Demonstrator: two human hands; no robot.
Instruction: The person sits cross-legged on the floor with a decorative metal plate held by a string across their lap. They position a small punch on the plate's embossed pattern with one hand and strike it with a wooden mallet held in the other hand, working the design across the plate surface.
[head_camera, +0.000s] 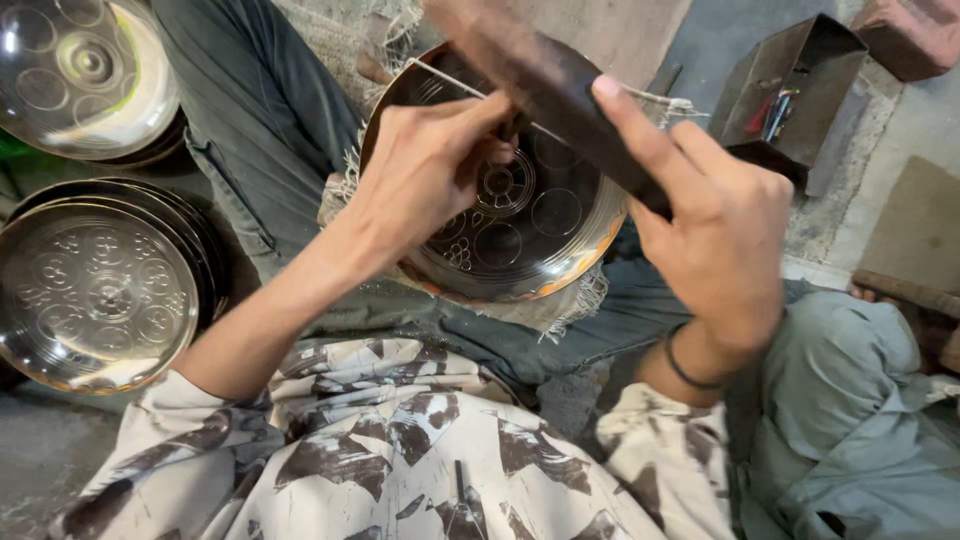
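**Ana:** Brass, or something near it: what is that round dish in the lap?

**Me:** From my feed, it is a round, shiny metal plate with engraved circles and an orange-tinted rim (520, 235). It lies tilted on a frayed pale cloth (585, 300) across the grey-trousered legs, near the middle of the view.

**Ana:** What is the left hand doing?

**Me:** My left hand (425, 175) sits over the plate's left half, fingers pinched narrow around a thin dark tool (512, 128) whose tip meets the engraved centre. Most of the tool is hidden by the fingers, so I cannot tell its shape.

**Ana:** And the right?

**Me:** My right hand (715, 225) is closed on a long dark wooden block (550, 75), forefinger stretched along it. The block is blurred and slants up over the plate's top edge, above the thin tool. A dark band circles that wrist.

**Ana:** Anything around?

**Me:** To the left, on the floor, a stack of engraved silver-coloured round plates (95, 290), and a second shiny engraved plate (85, 70) above it. At upper right, well apart from the hands, stands an open dark metal box (790, 85) with small coloured items inside, too small to tell.
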